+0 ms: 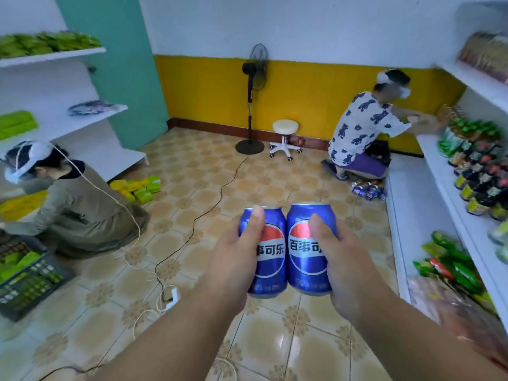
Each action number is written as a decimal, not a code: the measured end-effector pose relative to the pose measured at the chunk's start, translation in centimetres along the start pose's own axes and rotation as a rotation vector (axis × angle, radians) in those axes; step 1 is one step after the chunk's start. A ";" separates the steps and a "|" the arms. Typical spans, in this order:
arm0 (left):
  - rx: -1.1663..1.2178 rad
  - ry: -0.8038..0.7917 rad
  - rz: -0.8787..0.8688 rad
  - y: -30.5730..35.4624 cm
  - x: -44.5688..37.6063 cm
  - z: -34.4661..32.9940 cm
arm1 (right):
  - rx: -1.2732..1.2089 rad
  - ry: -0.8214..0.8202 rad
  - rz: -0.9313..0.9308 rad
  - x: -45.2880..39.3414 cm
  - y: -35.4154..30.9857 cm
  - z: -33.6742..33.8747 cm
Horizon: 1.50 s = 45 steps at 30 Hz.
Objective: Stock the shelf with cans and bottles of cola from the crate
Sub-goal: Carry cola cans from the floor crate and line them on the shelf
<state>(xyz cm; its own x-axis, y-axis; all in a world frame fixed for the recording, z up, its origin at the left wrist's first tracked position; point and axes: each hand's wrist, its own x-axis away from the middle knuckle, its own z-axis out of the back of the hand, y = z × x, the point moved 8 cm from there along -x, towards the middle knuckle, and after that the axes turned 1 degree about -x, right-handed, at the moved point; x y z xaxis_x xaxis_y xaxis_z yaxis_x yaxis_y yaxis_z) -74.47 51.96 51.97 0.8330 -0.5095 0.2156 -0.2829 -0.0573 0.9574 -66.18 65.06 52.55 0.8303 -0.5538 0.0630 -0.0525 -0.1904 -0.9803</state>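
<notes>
In the head view, both hands are held out at the centre of the frame, each wrapped round a blue cola can above the tiled floor [275, 339]. The left hand [233, 259] grips the left can [270, 243], thumb laid up its front to the top rim, the other fingers hidden behind it. The right hand [343, 259] grips the right can [305, 243] in the same way, thumb across the logo, so part of the printed lettering on each can is covered. The two cans stand upright and touch side by side. At the right edge runs a white shelf [428, 160] carrying rows of dark bottles [478, 177] and, lower down, green snack packets [453, 259]; that side is blurred and the labels cannot be read. A small heap of more cola cans [368, 189] lies on the floor at the foot of this shelf, right of centre. Beside it a person in a patterned shirt [362, 125] kneels, reaching to the shelf. At the left edge another person [74, 204] crouches over a dark crate [30, 281] that is cut off by the frame. A standing fan [254, 72] and a white stool [286, 136] stand by the yellow wall at the upper centre.
</notes>
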 end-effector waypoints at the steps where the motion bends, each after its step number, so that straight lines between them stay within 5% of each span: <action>1: -0.003 0.002 -0.004 0.5 -1.1 -1.6 | 0.006 -0.003 0.013 -1.3 -0.8 1.1; 12: -0.084 0.040 -0.022 1.5 -12.2 -12.1 | -0.098 0.050 0.015 -12.9 -1.6 11.6; 20: -0.138 -0.105 0.028 1.1 -24.1 -18.9 | -0.103 0.176 -0.058 -21.5 -0.5 18.1; 30: -0.191 -0.581 0.038 1.5 -35.9 -33.7 | -0.108 0.620 0.077 -27.8 -5.2 27.9; 39: -0.234 -0.887 0.082 -0.5 -35.6 -47.0 | -0.140 1.008 0.186 -24.5 -8.0 37.6; 45: -0.269 -0.992 0.125 -3.0 -34.1 -57.6 | -0.149 1.129 0.203 -22.4 -9.8 46.8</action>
<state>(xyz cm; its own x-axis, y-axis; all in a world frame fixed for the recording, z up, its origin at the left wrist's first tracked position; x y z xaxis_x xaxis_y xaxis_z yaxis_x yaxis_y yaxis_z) -74.65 118.95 52.76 0.0042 -0.9841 0.1777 -0.1233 0.1758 0.9767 -58.31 117.27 52.02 -0.1658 -0.9798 0.1120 -0.2555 -0.0671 -0.9645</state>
